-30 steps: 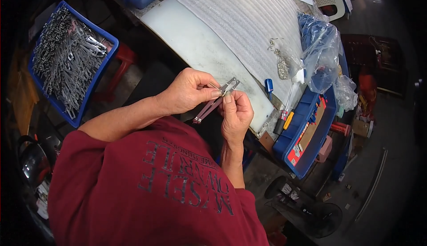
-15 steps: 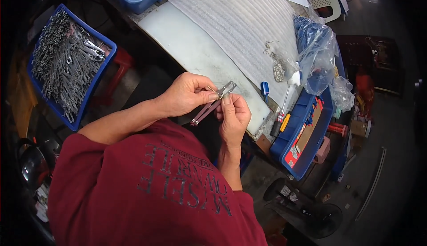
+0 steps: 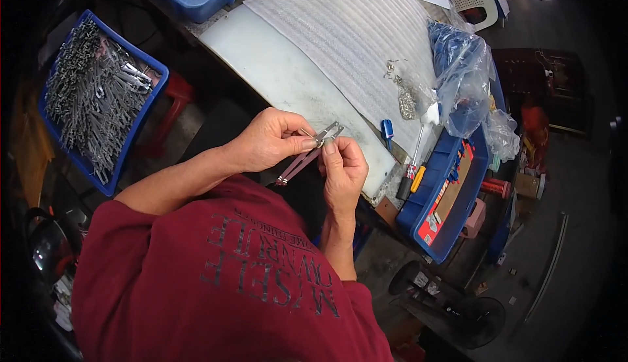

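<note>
Between my hands, just off the near edge of the work table (image 3: 252,51), is a slim metal linkage (image 3: 301,165) with two narrow arms and forked grey ends. My left hand (image 3: 261,143) pinches it near the forked end between thumb and fingers. A thin rod or pin (image 3: 306,132) sticks out by that index finger. From the other side, my right hand (image 3: 345,173) closes thumb and bent fingers on the same linkage. The fingertips hide the middle of the piece, so the joint there cannot be made out fully.
Left stands a blue crate (image 3: 134,129) heaped with metal strips; another blue bin (image 3: 196,5) is at the far left of the table. Foam sheet (image 3: 340,28), small loose fasteners (image 3: 407,100), plastic bags (image 3: 461,77), a blue-handled tool (image 3: 387,129), screwdrivers (image 3: 407,182) and a blue tray (image 3: 471,211) lie rightward.
The view has shifted very slightly. Both hands keep nearly the same grip on the linkage, with only a small movement at the fingertips.
</note>
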Motion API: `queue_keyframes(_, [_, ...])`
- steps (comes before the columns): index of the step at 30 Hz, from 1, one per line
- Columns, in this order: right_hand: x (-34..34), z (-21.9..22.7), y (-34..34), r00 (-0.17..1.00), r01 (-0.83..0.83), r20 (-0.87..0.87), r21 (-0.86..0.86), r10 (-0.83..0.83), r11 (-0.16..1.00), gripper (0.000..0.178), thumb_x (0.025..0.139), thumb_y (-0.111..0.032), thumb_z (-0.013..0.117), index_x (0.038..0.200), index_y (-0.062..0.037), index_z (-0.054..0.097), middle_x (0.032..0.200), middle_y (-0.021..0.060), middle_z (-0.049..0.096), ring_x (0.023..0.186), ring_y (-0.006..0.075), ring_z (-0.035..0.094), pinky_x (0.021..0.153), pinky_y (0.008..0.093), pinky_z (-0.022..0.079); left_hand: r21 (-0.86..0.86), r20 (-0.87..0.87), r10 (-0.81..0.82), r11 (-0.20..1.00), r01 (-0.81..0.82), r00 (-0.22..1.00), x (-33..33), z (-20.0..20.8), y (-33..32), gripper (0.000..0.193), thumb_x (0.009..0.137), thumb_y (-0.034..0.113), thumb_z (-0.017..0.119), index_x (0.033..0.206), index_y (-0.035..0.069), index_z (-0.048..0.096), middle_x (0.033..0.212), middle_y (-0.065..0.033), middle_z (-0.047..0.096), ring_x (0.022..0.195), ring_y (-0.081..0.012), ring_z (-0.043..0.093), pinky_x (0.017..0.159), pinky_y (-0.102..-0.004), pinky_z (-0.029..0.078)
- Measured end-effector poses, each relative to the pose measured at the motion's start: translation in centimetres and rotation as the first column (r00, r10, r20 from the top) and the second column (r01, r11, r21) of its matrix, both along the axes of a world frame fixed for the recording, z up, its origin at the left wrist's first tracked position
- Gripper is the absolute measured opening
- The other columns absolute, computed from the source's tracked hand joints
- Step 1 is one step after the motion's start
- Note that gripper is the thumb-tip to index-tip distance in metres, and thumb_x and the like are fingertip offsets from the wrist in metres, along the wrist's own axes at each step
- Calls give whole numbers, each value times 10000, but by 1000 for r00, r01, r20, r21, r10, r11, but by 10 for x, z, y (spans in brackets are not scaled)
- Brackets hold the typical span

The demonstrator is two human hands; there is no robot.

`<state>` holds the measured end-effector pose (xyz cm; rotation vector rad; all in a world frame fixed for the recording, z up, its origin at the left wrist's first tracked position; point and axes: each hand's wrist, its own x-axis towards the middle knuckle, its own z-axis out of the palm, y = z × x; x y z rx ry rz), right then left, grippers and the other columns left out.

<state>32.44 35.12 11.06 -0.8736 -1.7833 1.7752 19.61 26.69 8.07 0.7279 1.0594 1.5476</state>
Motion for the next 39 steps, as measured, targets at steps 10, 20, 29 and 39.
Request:
queue_keyframes(10, [-3,11,11,998,7,-58,7,-7,1000,137,829,-143,541,805,-11,513,630,0,495,511,43,400,455,165,313,-26,-153,-85,996,82,985,-1,8,-4,120,805,44,541,879,-48,558,774,-54,590,705,-67,529,627,-201,439])
queue_keyframes(20, [-2,16,18,997,-63,-53,-87,58,994,122,823,-105,540,790,11,522,641,-5,491,551,49,420,487,168,336,-28,-91,-133,991,130,987,-5,12,-3,127,803,58,547,881,-41,563,756,-23,578,699,-51,506,624,-195,428])
queue_keyframes(29, [-2,15,18,999,-36,-25,-42,35,998,106,810,-81,550,756,7,526,619,-13,483,531,42,412,472,169,338,-8,-55,-141,990,141,988,-3,9,-2,135,803,82,559,873,-34,566,750,-26,580,686,-51,505,606,-189,424])
queue_keyframes(39, [-2,9,23,998,40,-51,-22,-41,999,131,798,-115,568,723,-17,527,557,5,500,439,48,410,405,163,307,-29,164,-170,984,177,972,1,5,1,156,829,122,528,870,-27,555,740,-49,587,646,-80,549,583,-201,447])
